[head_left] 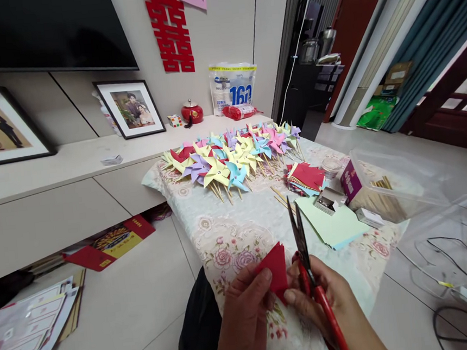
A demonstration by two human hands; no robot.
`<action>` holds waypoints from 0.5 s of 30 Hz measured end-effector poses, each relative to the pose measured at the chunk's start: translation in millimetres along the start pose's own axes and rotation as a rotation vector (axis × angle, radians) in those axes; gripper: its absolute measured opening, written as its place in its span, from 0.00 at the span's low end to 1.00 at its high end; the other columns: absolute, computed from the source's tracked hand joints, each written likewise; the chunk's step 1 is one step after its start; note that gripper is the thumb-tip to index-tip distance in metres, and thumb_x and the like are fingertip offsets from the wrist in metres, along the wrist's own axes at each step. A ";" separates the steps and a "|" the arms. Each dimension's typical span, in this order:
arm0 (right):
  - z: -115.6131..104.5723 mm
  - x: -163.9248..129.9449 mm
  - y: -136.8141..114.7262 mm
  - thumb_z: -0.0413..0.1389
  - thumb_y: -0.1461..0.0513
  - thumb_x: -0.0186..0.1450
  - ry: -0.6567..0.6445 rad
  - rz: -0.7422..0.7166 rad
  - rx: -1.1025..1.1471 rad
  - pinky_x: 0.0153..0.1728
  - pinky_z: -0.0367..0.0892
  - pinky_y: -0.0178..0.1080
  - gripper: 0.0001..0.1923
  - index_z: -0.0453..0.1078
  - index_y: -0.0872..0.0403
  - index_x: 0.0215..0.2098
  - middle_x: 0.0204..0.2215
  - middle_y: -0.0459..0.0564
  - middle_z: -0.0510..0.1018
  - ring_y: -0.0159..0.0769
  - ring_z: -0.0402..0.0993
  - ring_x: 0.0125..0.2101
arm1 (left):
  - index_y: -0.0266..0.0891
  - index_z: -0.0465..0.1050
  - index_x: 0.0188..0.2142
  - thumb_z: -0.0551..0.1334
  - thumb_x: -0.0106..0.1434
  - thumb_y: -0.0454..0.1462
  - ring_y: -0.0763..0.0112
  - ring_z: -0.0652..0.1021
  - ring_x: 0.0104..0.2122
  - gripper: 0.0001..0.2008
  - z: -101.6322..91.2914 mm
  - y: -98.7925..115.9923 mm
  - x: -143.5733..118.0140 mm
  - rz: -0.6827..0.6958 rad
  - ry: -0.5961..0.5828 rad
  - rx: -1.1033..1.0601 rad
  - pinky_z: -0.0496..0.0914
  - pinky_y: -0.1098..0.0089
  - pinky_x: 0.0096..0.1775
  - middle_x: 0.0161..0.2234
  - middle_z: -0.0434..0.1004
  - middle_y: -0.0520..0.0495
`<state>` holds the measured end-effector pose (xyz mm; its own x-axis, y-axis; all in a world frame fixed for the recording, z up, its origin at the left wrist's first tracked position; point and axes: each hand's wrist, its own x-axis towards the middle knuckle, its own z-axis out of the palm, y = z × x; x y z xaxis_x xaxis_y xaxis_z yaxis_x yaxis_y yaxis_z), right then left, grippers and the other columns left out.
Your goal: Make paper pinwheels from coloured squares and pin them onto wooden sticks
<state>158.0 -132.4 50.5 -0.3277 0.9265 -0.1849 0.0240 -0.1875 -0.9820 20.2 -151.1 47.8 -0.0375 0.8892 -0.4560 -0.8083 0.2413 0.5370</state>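
My left hand (248, 299) pinches a folded piece of red paper (277, 272) over the near part of the table. In my right hand (325, 292) is a pair of scissors (302, 240) with red handles; its blades point up and away from me, slightly parted. The right thumb and fingertips come close to the red paper's right edge; whether they touch it I cannot tell. Beyond my hands lie many paper pinwheels (217, 171) on sticks, in yellow, purple, blue, pink and red. A stack of cut paper squares (306, 177), red on top, lies to their right.
Light green paper sheets (328, 224) lie right of the scissors, with a small open box (329, 200) on them. A clear plastic bin (397, 182) holding sticks stands at the table's right edge. Cables (466, 312) lie on the floor at right. A white cabinet (65, 173) runs along the wall.
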 end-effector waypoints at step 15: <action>-9.2 7.8 3.8 0.70 0.58 0.49 -0.125 0.238 0.380 0.30 0.65 0.35 0.16 0.72 0.55 0.32 0.27 0.45 0.72 0.32 0.68 0.26 | 0.50 0.81 0.44 0.61 0.66 0.34 0.60 0.73 0.54 0.13 -41.7 28.9 11.9 0.736 -0.360 0.958 0.68 0.61 0.54 0.56 0.72 0.44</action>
<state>164.3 -122.9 45.0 -0.4672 0.8010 -0.3744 -0.2275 -0.5181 -0.8245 -28.1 -149.8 28.3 -0.0134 0.9516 0.3069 0.0910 -0.3045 0.9481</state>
